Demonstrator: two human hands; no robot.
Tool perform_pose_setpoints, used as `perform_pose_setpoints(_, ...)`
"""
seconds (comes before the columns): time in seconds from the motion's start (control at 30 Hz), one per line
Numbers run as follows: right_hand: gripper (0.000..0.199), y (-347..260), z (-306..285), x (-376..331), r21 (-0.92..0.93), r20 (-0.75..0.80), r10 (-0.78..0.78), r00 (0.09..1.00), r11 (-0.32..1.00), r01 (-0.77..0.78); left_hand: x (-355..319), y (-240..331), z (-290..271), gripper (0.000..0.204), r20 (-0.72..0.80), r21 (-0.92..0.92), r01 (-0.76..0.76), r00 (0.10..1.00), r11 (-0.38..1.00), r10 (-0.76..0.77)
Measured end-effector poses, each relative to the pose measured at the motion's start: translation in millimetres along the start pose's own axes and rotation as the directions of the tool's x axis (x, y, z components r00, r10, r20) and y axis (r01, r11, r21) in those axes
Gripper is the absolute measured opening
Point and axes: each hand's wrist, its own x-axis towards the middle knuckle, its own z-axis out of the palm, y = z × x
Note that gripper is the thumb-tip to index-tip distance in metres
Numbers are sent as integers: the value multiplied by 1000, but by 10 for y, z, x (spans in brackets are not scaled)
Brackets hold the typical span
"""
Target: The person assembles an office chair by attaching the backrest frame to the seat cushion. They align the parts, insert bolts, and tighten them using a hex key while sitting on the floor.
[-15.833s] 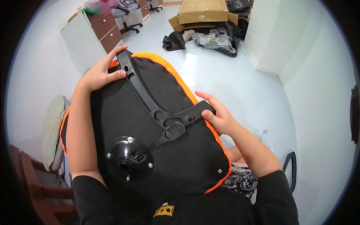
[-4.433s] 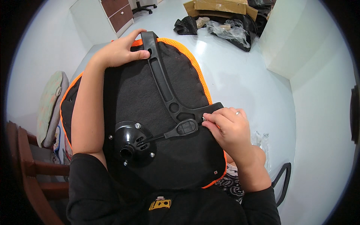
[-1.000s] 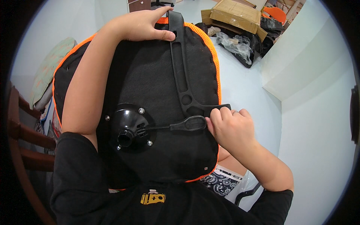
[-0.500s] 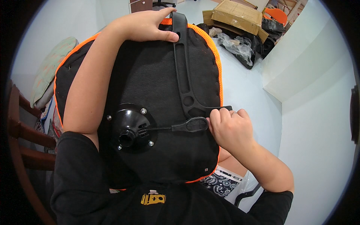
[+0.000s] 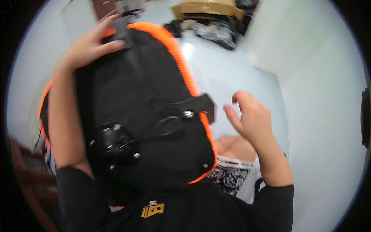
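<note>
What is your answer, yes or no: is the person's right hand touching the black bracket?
No: the right hand is to the right of the black bracket, with pale floor visible between them.

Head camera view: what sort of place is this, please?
Perhaps a home or small office room: brown drawers, a cardboard box and clear plastic wrapping show at the far end of the pale floor.
</note>
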Motion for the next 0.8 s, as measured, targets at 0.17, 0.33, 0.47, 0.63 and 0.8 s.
perform_pose_setpoints(0.17, 27, 1239, 115, -648, 128, -10, 600, 800, 794, -594, -136, -474, 144, 72, 186, -319, 182, 974, 930, -127)
perform_pose_setpoints(0.33, 27, 2278, 858, -1960, -42, 54, 822, 567, 570, -821, -136, -855, 227, 77, 220, -260, 168, 969, 951, -111)
perform_pose_setpoints(0.47, 21, 2471, 1280, -2624, 5, 173, 859, 481, 488, -873, -58, -844, 382, 81, 299, -301, 192, 949, 934, -98)
perform_pose_setpoints(0.63, 19, 2459, 1782, -2693, 61, 265, 864, 428, 428, -902, 61, -714, 480, 84, 400, -244, 242, 907, 939, -130)
perform_pose_setpoints(0.8, 19, 2496, 2095, -2535, -60, 171, 809, 562, 578, -814, 194, -783, 756, 87, 451, -292, 332, 875, 897, -177)
